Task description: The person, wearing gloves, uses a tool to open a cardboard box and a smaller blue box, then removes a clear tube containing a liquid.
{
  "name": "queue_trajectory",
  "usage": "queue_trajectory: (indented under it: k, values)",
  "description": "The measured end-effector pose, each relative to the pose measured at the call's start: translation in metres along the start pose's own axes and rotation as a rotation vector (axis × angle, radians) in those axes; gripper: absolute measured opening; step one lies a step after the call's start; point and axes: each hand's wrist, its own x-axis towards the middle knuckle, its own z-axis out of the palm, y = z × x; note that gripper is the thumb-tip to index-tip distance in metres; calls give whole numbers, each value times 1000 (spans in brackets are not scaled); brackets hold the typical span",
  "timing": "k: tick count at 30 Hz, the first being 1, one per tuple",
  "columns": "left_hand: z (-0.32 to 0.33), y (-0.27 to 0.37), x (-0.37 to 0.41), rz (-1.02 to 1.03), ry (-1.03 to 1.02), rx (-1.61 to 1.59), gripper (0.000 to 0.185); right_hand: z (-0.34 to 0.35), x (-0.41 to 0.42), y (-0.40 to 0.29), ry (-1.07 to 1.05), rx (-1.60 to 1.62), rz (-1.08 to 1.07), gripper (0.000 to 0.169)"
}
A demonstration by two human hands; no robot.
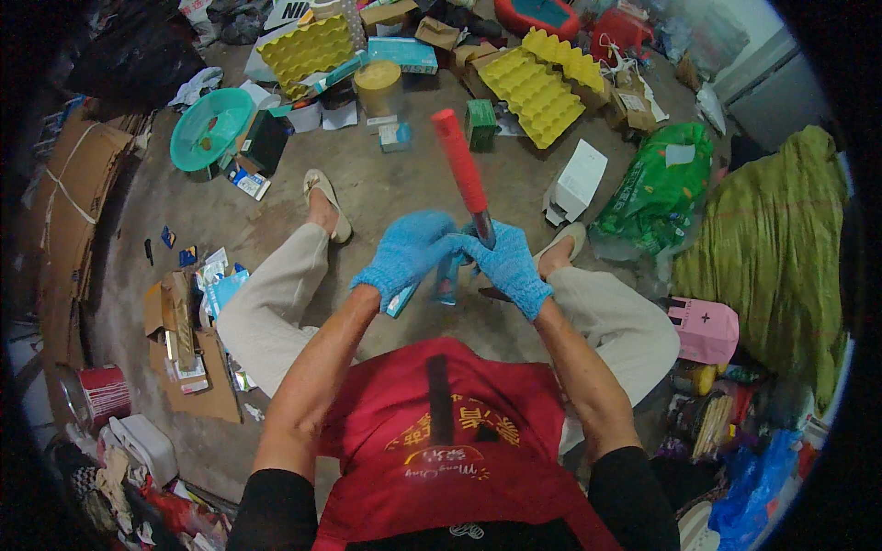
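My right hand (506, 262), in a light blue knit glove, is closed around the metal shank of a red-handled tool (460, 162). Its red grip points up and away from me; a dark pointed part (495, 294) shows below the hand, perhaps its blade. Beside it, my left hand (413, 248), gloved alike and blurred, has its fingers meeting the right hand's. Between and below the hands hangs a small bluish piece (446, 284), too blurred to name. A blue and white strip (402, 301) shows under the left wrist; whether the left hand grips either cannot be told.
Ahead on the concrete floor (386, 186) lie yellow egg trays (534, 96), a turquoise basin (212, 129), a yellow-lidded tub (377, 86) and a white carton (580, 175). Tied flattened cardboard (86, 200) stands at left. At right are a green bag (654, 186) and a woven sack (772, 241).
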Motion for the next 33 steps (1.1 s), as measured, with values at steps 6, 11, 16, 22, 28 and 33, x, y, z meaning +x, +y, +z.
queue_trajectory:
  k: [6, 11, 16, 22, 28, 33]
  values:
    - [5, 0, -1, 186, 40, 183, 21, -1, -3, -11, -48, -156, -58, 23]
    - [5, 9, -5, 442, 274, 369, 13, -3, 2, -16, -42, -25, 70, 21]
    - [8, 5, -7, 548, 385, 401, 15, 10, 10, -1, -4, 226, 243, 20]
    - [13, -9, -19, 118, 394, -38, 18, 12, 11, -14, -65, 415, 257, 20]
    - [23, 3, -32, -183, 431, -593, 40, -2, 8, -27, 23, 352, 195, 27]
    - [43, 2, -32, -205, 291, -674, 38, 6, 3, -30, 45, 418, 189, 23]
